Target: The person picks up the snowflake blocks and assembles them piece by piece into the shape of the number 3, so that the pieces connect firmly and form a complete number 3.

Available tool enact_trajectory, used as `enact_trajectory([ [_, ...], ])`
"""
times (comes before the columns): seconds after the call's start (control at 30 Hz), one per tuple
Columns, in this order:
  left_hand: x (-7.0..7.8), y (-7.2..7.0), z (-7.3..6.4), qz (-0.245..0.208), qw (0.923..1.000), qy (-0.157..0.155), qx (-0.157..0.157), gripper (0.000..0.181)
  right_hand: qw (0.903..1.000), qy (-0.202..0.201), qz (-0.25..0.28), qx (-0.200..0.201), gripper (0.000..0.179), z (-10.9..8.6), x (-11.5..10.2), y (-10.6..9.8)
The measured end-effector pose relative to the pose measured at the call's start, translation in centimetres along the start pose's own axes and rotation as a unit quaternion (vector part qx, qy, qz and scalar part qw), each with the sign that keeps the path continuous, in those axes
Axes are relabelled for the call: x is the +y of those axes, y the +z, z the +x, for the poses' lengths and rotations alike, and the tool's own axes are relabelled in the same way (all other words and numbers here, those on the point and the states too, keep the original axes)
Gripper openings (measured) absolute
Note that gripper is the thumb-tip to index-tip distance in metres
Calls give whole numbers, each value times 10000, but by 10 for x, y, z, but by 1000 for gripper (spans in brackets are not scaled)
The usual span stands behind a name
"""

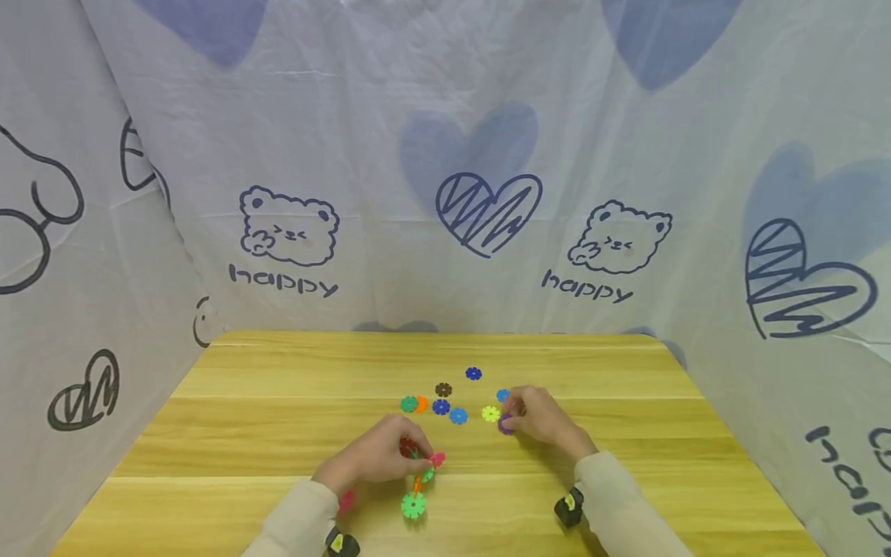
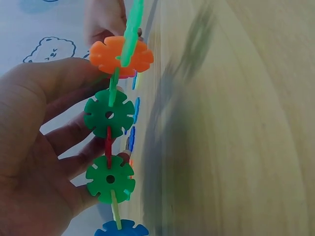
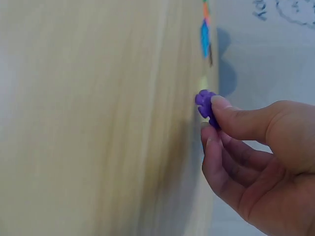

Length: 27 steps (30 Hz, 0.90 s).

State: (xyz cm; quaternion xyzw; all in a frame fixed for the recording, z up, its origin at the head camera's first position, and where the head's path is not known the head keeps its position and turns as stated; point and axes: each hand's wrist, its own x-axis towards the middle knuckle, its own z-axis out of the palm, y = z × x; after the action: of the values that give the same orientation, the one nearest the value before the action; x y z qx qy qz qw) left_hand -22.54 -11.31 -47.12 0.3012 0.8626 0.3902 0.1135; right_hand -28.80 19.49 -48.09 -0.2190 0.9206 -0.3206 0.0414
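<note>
My left hand (image 1: 379, 455) holds a chain of slotted plastic flower discs (image 2: 93, 118) by its upper part, over the near middle of the table. In the left wrist view the chain shows green, red, orange and blue discs joined edge to edge at right angles. A light green disc (image 1: 414, 506) sits at the chain's near end, and a pink disc (image 1: 437, 459) shows at the fingertips. To the right, my right hand (image 1: 543, 415) pinches a purple flower disc (image 3: 204, 104) between thumb and fingertips, beside a loose yellow disc (image 1: 490, 414).
Loose discs lie beyond the hands: a dark blue one (image 1: 473, 374), a brown one (image 1: 443, 390), a light blue one (image 1: 458, 416) and a green one (image 1: 409, 404) overlapping an orange one (image 1: 422, 404). White printed curtain (image 1: 390, 309) encloses the wooden table (image 1: 278, 371) at back and sides.
</note>
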Motion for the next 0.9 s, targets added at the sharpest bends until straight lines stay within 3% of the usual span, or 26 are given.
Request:
enact_trajectory([
  [0.17, -1, 1, 0, 14, 10000, 8, 18, 4, 9965, -212, 636, -505, 4, -1, -21, 5],
  [0.4, -1, 3, 1, 3, 10000, 79, 6, 5, 9786, -164, 1628, -1245, 14, -4, -45, 18],
  [0.9, -3, 6, 4, -16, 9998, 188, 0, 6, 9686, -72, 2075, -1365, 19, -7, -63, 36],
])
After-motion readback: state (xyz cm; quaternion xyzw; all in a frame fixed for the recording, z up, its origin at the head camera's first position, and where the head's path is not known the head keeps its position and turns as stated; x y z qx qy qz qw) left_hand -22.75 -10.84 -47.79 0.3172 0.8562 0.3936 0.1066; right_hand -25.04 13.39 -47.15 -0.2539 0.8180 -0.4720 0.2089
